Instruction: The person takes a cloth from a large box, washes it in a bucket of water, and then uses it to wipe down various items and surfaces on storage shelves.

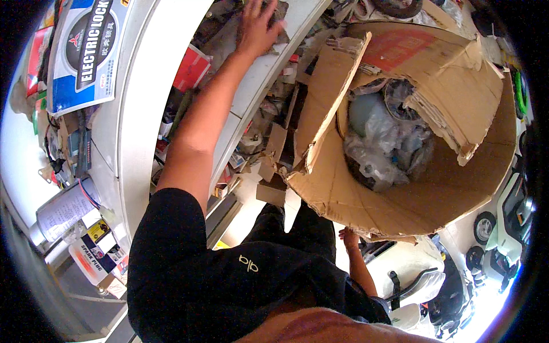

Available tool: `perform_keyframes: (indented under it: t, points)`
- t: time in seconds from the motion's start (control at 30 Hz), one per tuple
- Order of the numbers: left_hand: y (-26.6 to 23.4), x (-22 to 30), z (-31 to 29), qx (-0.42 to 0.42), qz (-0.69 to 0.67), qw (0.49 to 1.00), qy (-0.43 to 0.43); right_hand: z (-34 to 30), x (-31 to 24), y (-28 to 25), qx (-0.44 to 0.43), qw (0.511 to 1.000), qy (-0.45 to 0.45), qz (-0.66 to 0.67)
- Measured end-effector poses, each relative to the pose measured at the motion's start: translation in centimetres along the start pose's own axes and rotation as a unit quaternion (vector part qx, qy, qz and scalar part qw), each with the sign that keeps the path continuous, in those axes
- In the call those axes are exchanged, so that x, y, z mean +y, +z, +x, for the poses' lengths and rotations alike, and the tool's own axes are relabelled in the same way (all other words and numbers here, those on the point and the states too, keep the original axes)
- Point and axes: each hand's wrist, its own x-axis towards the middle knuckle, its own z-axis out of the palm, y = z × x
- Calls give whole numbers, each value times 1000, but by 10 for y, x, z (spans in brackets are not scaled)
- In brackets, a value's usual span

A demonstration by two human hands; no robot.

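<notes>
My left hand (258, 30) reaches far forward over a white shelf (237, 91), its fingers spread. Beneath and beside it lies a dark, crumpled-looking thing (280, 26) whose kind I cannot make out. Low on the right, my right hand (350, 237) is at the near lower rim of a large cardboard box (337, 206). Part of that hand is hidden by the box, so its grip does not show. The open box has torn, bent flaps and contains crumpled clear plastic bags (380, 134).
A red box (191, 67) stands on the shelf beside my left forearm. Small boxes and loose parts crowd the lower shelf (263, 123). Left of me are a blue-and-white box (88, 54), a paper-covered cylinder (66, 211) and a white-and-orange box (88, 257). A pale scooter (406, 268) stands at right.
</notes>
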Motion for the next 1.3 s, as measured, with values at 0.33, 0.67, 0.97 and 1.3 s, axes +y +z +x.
perform_keyframes:
  t: [0.33, 0.67, 0.97, 1.3]
  points:
    - [-44, 29, -129, -139, 11, 990, -13, 15, 56, -14, -26, 999, 11, 20]
    - [95, 36, 84, -50, 19, 996, 77, 20, 25, 4, 2, 1000, 6, -1]
    - [168, 33, 188, -26, 62, 993, 93, 31, 20, 10, 18, 999, 27, 28]
    - [172, 9, 253, -107, 95, 986, -90, 43, 26, 16, 7, 999, 13, 31]
